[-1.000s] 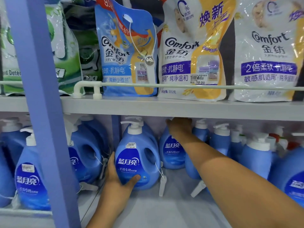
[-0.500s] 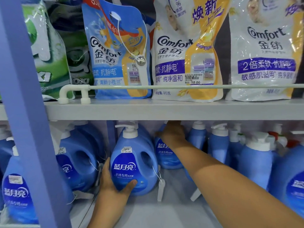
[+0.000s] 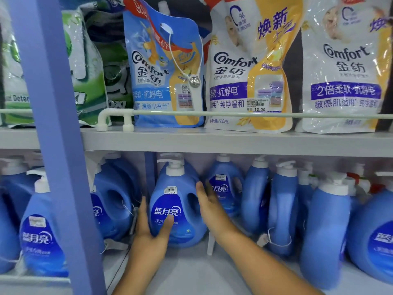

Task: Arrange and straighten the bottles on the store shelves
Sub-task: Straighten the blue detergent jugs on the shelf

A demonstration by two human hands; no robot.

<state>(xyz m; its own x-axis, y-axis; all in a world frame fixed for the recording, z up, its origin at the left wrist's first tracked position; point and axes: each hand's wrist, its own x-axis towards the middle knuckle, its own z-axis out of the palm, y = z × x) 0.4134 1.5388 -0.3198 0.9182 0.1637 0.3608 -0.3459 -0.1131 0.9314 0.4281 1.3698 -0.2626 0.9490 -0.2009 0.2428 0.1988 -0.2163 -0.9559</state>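
Left hand (image 3: pixel 148 228) same as 0.5 s ago: cupped round the lower left side of the front blue bottle (image 3: pixel 176 207), thumb across its label, fingers behind. The bottle stands upright near the front edge of the lower shelf (image 3: pixel 191 273), just right of the blue upright post (image 3: pixel 57 145). Right hand (image 3: pixel 209 206) changed: it has left the top of the rear bottle (image 3: pixel 225 184) and now sits at the front bottle's handle side, fingers straight and loosely spread, blurred, contact unclear. Upper shelf (image 3: pixel 234 141) pouches (image 3: pixel 244 64) unchanged.
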